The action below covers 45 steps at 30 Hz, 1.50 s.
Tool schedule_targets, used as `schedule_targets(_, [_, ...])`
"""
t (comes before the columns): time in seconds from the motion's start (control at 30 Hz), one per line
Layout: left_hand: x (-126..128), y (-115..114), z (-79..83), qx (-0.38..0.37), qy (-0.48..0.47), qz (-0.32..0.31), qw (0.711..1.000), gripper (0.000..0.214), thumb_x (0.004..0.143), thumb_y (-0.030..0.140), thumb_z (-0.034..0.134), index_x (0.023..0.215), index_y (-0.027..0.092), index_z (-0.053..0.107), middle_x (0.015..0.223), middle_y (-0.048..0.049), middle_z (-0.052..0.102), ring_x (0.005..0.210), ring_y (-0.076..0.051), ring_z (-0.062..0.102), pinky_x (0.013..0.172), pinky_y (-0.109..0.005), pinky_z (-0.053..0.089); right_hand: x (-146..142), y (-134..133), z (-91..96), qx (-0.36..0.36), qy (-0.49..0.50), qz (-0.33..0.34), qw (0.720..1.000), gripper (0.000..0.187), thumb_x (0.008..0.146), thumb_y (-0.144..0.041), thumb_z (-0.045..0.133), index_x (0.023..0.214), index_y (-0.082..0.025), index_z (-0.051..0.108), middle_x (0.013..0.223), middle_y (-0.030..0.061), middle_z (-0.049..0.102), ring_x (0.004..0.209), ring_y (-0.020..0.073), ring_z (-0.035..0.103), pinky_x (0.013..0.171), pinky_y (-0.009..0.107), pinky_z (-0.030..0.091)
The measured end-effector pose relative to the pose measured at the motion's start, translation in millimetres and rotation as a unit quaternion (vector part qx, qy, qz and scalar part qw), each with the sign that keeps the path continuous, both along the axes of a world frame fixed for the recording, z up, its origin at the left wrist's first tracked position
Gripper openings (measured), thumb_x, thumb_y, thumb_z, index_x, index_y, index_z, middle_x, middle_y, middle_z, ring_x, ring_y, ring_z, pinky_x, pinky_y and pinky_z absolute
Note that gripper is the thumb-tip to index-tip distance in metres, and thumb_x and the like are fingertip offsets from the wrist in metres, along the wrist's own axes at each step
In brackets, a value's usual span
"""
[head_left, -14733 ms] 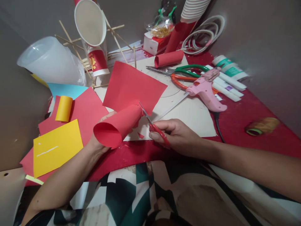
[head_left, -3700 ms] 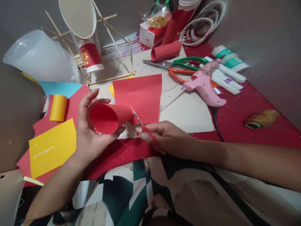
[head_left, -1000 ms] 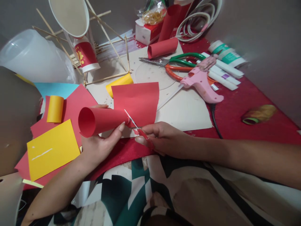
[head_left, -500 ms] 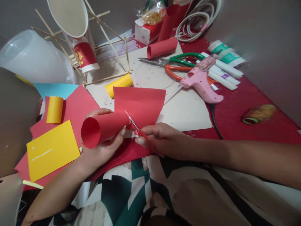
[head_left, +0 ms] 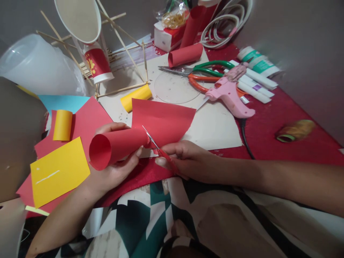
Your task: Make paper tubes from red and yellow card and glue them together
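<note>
Three red paper tubes on this desk by my count: the held tube (head_left: pixel 122 143) up front, a lying tube (head_left: pixel 185 55) toward the back and a leaning tube (head_left: pixel 192 27) behind that. Two yellow curls too, one left-hand yellow curl (head_left: pixel 62 124) on the paper pile and one middle yellow curl (head_left: pixel 136 97) on the white board (head_left: pixel 215 132), plus a single flat yellow sheet (head_left: pixel 60 172) with a white streak. Just one pink hot glue gun (head_left: pixel 232 96), one spool of thread (head_left: pixel 295 130) and one coil of white cable (head_left: pixel 225 27).

Now the held tube: plain matte red, held over the near edge of the board, round open mouth pointing left and a bit toward the camera. Past its right end a red panel (head_left: pixel 163 116) flares out, gently curved, and the edge looks ragged right where the blade sits. Can't tell how much of it is attached.

Left hand (head_left: pixel 115 172) has the tube gripped, palm under it, fingers wrapped behind, thumb pressed along the front near the cut. Right hand (head_left: pixel 190 157) is closed around the red-handled scissors (head_left: pixel 164 155), forearm coming in almost level from the right, blade angled up and left against the paper. Finger loops are mostly hidden.
</note>
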State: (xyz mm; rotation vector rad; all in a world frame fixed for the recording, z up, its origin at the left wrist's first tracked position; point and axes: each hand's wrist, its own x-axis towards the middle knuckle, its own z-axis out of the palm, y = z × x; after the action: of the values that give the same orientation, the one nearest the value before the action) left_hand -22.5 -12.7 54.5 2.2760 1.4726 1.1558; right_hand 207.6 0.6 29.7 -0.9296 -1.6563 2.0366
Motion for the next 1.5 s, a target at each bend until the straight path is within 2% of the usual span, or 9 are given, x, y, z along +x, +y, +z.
schedule_targets(0.13, [-2,0,6.1,-0.003,0.016,-0.036,0.999,0.064,0.070,0.026,0.088,0.125,0.025,0.057,0.117,-0.0042,0.065,0.107,-0.023,0.066,0.095,-0.040,0.058,1,0,1.3,-0.010,-0.002,0.010,1.000,0.053,0.085,-0.066,0.064,0.066,-0.020,0.045,0.053,-0.0081,0.035,0.049,0.0057,0.029,0.045,0.023,0.020])
schedule_targets(0.23, [-3,1,7.8,-0.001,0.017,-0.041,0.999,0.066,0.068,0.024,0.089,0.126,0.024,0.057,0.117,-0.0044,0.065,0.108,-0.023,0.067,0.096,-0.039,0.058,2,0,2.3,-0.003,-0.011,0.009,1.000,0.052,0.086,-0.064,0.064,0.066,-0.020,0.046,0.053,-0.0079,0.036,0.050,0.0060,0.030,0.046,0.023,0.021])
schedule_targets(0.47, [-4,3,6.2,-0.012,0.014,-0.041,0.999,0.065,0.070,0.026,0.088,0.127,0.025,0.056,0.118,-0.0043,0.066,0.109,-0.024,0.067,0.096,-0.040,0.059,2,-1,1.4,-0.003,0.001,0.006,1.000,0.052,0.087,-0.063,0.063,0.064,-0.020,0.045,0.051,-0.0079,0.036,0.050,0.0060,0.031,0.047,0.024,0.022])
schedule_targets(0.67, [-9,5,4.5,-0.033,0.004,-0.058,0.998,0.067,0.071,0.026,0.086,0.131,0.025,0.056,0.122,-0.0063,0.066,0.111,-0.024,0.067,0.098,-0.040,0.059,2,1,3.5,-0.055,-0.021,0.025,0.998,0.058,0.080,-0.073,0.064,0.065,-0.021,0.043,0.050,-0.0081,0.038,0.046,0.0064,0.033,0.043,0.022,0.024])
schedule_targets(0.87, [-13,6,3.0,-0.048,0.010,-0.065,0.997,0.067,0.072,0.034,0.087,0.131,0.027,0.056,0.122,-0.0074,0.067,0.110,-0.025,0.068,0.095,-0.042,0.060,-1,0,7.2,-0.076,-0.046,-0.002,0.996,0.059,0.075,-0.075,0.067,0.067,-0.021,0.045,0.049,-0.0095,0.035,0.047,0.0056,0.030,0.044,0.022,0.021])
schedule_targets(1.03, [-10,7,6.1,-0.053,-0.014,-0.064,0.996,0.067,0.073,0.032,0.086,0.132,0.026,0.056,0.122,-0.0087,0.067,0.111,-0.026,0.067,0.098,-0.044,0.059,0,1,5.7,-0.094,-0.059,-0.014,0.994,0.059,0.073,-0.073,0.070,0.065,-0.021,0.043,0.047,-0.0097,0.035,0.043,0.0051,0.030,0.042,0.022,0.021])
schedule_targets(1.3, [-14,10,12.3,-0.087,-0.026,-0.088,0.992,0.069,0.074,0.030,0.085,0.135,0.026,0.054,0.124,-0.0089,0.067,0.111,-0.026,0.068,0.097,-0.043,0.060,1,1,5.0,-0.072,-0.064,0.007,0.995,0.055,0.076,-0.071,0.068,0.069,-0.019,0.053,0.047,-0.0078,0.041,0.043,0.0065,0.036,0.042,0.022,0.025])
schedule_targets(1.5, [-14,10,14.2,-0.105,-0.035,-0.102,0.989,0.069,0.074,0.025,0.085,0.136,0.028,0.055,0.120,-0.0071,0.069,0.110,-0.025,0.069,0.096,-0.043,0.061,1,1,5.0,-0.046,-0.057,0.012,0.997,0.056,0.078,-0.072,0.066,0.067,-0.019,0.049,0.049,-0.0081,0.039,0.045,0.0059,0.033,0.044,0.022,0.022])
